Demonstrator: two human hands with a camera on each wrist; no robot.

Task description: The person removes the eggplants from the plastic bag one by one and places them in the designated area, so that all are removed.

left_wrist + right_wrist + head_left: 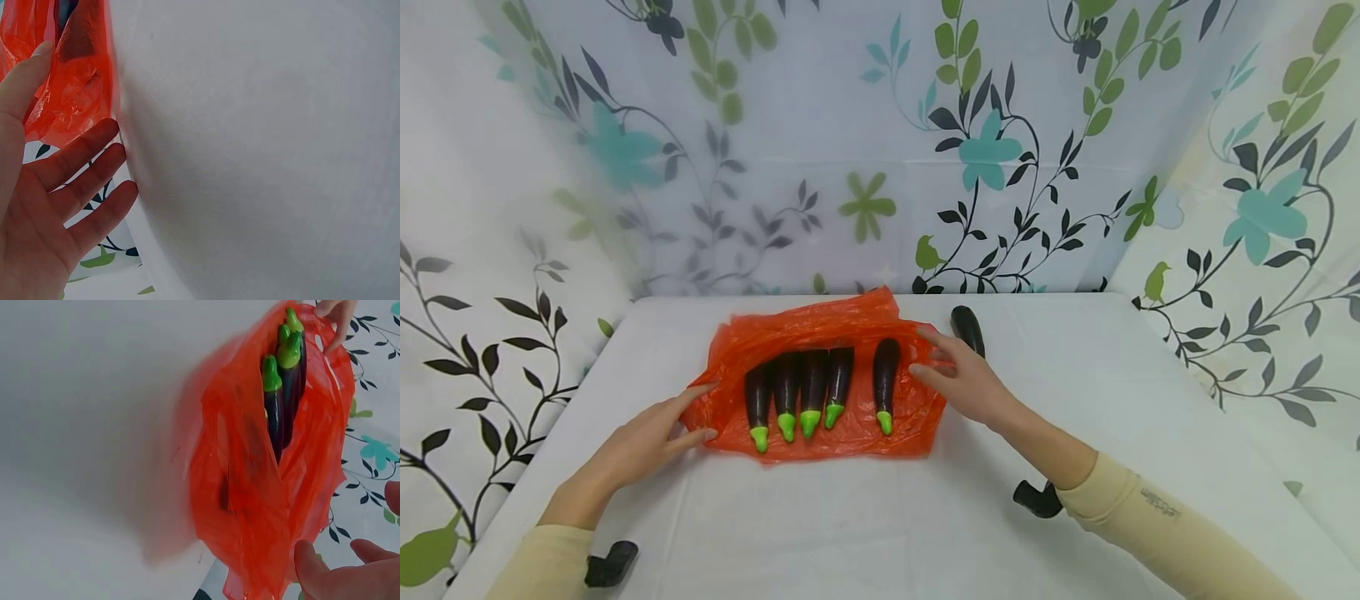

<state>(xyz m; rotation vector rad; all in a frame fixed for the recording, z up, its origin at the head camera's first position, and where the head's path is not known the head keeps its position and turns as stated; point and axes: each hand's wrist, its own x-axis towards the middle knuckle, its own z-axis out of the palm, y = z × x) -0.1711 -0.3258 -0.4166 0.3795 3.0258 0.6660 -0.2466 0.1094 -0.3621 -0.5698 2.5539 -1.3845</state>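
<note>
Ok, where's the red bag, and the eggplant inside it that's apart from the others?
Red bag [823,323], head view: upper fold.
Eggplant apart from the others [886,373], head view: dark body.

Bright, even head view (the backdrop [842,150] blurs leftward); dimmer wrist views, with soft shadows on the surface [87,450], glints on the red bag [75,84].

A small patch of dark print [1161,503] is borne by the right sleeve [1176,533], just behind its folded end, in the head view. It is set slantwise along the forearm and is too small and blurred to be read. No other lettering, numbers, brands or signs can be made out.
</note>
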